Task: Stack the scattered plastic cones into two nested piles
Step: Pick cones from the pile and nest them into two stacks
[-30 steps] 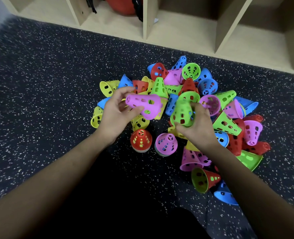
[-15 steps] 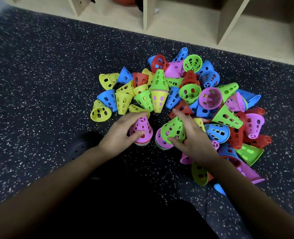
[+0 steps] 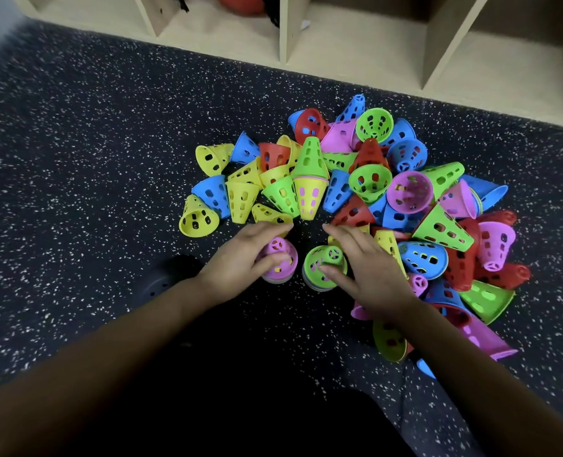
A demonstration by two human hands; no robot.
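The pink-topped pile (image 3: 286,265) and the green-topped pile (image 3: 316,257) are set upright, side by side, on the speckled floor (image 3: 92,159), just near of the loose cone heap (image 3: 372,179). The former is clasped by the curled fingers of the left hand (image 3: 243,258). The latter is held between the thumb and loosely spread fingers of the right hand (image 3: 372,275).

My one view came from a wide-angle camera worn on the person's head, which looked forward and steeply down at the speckled floor (image 3: 92,166) from close above. Both forearms ran in from the near edge. The left hand (image 3: 240,258) on the pink-topped pile (image 3: 281,263) and the right hand (image 3: 369,275) on the green-topped pile (image 3: 323,263) sat almost dead centre. The heap of cones (image 3: 372,192) lay just beyond them and to the right. The wooden shelf unit (image 3: 356,54) crossed the far edge on a slant, sinking toward the right.
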